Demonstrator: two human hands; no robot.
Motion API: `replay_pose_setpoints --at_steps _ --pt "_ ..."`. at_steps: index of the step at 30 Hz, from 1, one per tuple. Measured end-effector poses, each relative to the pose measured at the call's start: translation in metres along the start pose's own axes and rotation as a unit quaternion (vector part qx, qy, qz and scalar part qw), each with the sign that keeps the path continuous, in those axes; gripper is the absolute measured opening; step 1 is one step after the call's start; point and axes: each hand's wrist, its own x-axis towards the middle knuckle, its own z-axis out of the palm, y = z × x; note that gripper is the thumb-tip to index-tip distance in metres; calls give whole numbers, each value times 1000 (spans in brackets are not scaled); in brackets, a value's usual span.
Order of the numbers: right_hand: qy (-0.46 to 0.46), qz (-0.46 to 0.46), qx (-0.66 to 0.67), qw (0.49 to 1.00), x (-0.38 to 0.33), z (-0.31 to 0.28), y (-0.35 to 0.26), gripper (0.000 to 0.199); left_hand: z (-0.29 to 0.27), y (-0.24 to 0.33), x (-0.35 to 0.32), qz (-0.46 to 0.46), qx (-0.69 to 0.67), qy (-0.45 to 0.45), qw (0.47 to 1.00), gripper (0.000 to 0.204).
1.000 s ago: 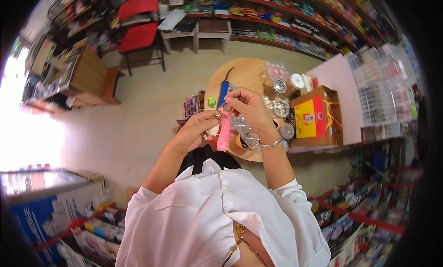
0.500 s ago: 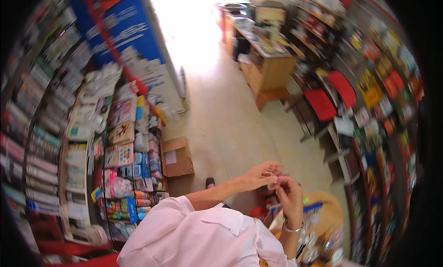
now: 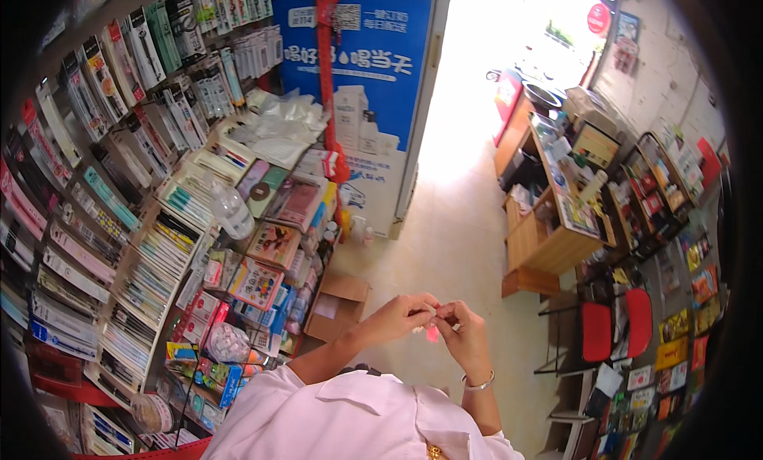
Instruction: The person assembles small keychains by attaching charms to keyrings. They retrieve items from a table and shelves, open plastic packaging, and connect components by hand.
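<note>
In front of my chest my two hands meet at the fingertips. My left hand (image 3: 404, 317) is closed, its thumb and fingers pinched together; whatever sits in the pinch is too small to make out. My right hand (image 3: 466, 339), with a silver bangle at the wrist, is also closed in a pinch against the left fingertips. A small, thin bright-pink piece (image 3: 431, 333) hangs between the hands, just beneath the right thumb and fingertips. It looks soft or film-like, but its kind cannot be told.
On the left stand stationery racks (image 3: 151, 277) with hanging packs, pens and books. A clear pump bottle (image 3: 232, 212) sits on them. Beside them is a cardboard box (image 3: 337, 307) on the floor. Right are a wooden desk (image 3: 548, 253), red chairs (image 3: 596, 333) and shelves of packets (image 3: 675, 353).
My view has swung left, bringing the left racks and the blue panel further in. My hands remain together, fingertips now pinched closer, and the pink piece shows below them.
</note>
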Motion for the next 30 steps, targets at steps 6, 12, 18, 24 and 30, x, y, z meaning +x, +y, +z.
replay_pose_setpoints --at_steps 6,12,18,24,30 --pt "-132 -52 67 988 96 61 25 11 -80 -23 6 25 -153 116 981 18" --pt "-289 -106 134 942 179 117 52 10 -112 -23 5 -57 -210 330 918 20" --pt "-410 -231 171 866 266 131 57 10 -124 -14 33 -67 -184 504 841 14" --pt "-476 -266 195 815 327 146 73 12 -113 -37 59 -19 -210 604 769 14" --pt "-584 -260 194 744 327 181 67 16 -96 -40 60 5 -239 666 707 16"
